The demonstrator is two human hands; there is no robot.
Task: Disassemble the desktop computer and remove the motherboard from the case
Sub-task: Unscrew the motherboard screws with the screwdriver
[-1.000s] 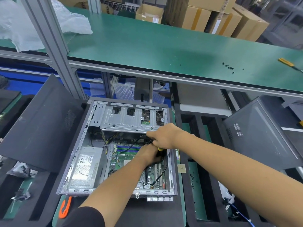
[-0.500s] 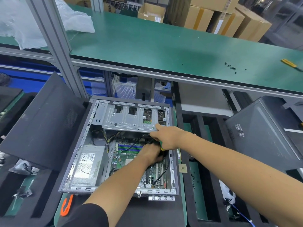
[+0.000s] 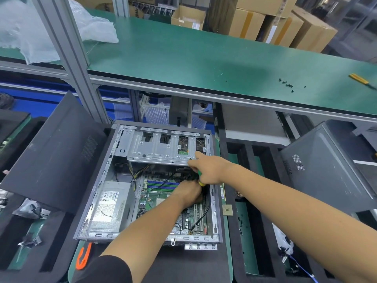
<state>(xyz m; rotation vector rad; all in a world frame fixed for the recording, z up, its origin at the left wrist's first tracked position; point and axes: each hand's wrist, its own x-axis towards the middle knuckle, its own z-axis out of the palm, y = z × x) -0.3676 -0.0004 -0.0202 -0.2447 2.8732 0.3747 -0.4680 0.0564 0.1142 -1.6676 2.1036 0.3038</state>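
Far left, a dark side panel (image 3: 55, 152) leans against the open computer case (image 3: 98, 193). Inside lies the grey power supply (image 3: 111, 207), then the green motherboard (image 3: 155, 199), screwed down on the case floor. The left hand (image 3: 188, 190) reaches deep among black cables; its fingers are hidden, can't tell their grip. The right hand (image 3: 208, 170) curls round a green-and-yellow screwdriver (image 3: 201, 178), forefinger pointing at the drive cage (image 3: 163, 148). Risk: that tip could slip and gouge the board, or a yanked cable could snap its connector.

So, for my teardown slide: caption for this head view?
Both hands reach into the open computer case, right one holding a screwdriver.
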